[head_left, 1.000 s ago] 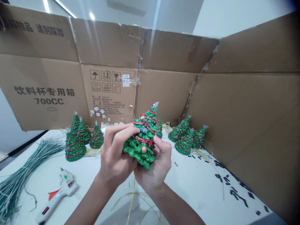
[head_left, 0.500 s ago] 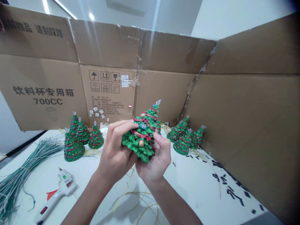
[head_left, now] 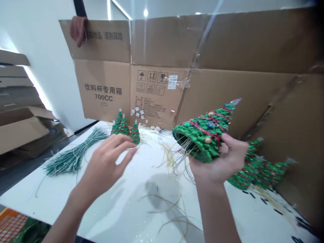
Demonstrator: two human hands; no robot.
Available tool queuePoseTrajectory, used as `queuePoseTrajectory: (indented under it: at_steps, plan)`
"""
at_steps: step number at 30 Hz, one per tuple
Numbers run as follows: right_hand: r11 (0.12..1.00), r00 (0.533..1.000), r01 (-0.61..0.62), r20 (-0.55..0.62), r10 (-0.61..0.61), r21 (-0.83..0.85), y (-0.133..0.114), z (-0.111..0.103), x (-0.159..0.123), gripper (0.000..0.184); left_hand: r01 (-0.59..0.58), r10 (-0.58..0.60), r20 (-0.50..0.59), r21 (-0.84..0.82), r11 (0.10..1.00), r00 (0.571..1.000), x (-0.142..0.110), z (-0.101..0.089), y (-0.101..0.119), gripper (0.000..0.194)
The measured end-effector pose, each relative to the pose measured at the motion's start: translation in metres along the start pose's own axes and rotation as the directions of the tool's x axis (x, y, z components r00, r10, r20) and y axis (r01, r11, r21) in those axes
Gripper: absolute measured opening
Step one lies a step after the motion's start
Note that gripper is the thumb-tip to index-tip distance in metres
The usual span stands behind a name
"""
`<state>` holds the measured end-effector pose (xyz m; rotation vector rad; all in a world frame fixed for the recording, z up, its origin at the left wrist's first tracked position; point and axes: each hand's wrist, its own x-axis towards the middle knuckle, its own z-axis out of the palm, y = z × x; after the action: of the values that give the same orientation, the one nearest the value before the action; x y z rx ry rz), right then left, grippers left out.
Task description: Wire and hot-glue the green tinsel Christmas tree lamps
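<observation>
My right hand [head_left: 221,157] grips a small green Christmas tree [head_left: 206,131] with red garland, gold and blue ornaments and a clear pointed top. The tree is tilted, its hollow base turned toward the left, and thin wires hang out of the opening. My left hand [head_left: 108,162] is off the tree, empty, with its fingers apart above the white table [head_left: 131,206]. Just behind the left fingertips stand several more decorated trees [head_left: 123,125]. The glue gun is not visible now.
A bundle of green wires [head_left: 76,152] lies on the left. More trees [head_left: 253,168] stand at the right by the cardboard wall [head_left: 222,87]. Loose yellow wires [head_left: 174,216] and black bits [head_left: 278,212] are scattered about. An orange crate [head_left: 12,221] is below the table's left edge.
My left hand has let go of the tree and moved left. The right hand has tipped the tree so its hollow base shows. The view has swung left.
</observation>
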<state>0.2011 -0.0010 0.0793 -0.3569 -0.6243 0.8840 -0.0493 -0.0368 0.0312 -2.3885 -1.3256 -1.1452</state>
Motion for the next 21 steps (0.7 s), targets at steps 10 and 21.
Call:
queuePoseTrajectory:
  at_steps: [10, 21]
  plan:
    - [0.977, 0.979, -0.200, 0.051, 0.197, 0.073, 0.019, 0.004, -0.010, 0.030, 0.445, -0.643, 0.424, 0.479, 0.757, 0.637, -0.133, 0.025, -0.104, 0.053]
    - [0.929, 0.923, -0.358, 0.185, 0.337, 0.095, 0.029, 0.000, -0.016, 0.027, 0.482, -0.573, 0.502, 0.313, 0.818, 0.648, -0.149, 0.051, -0.150, 0.057]
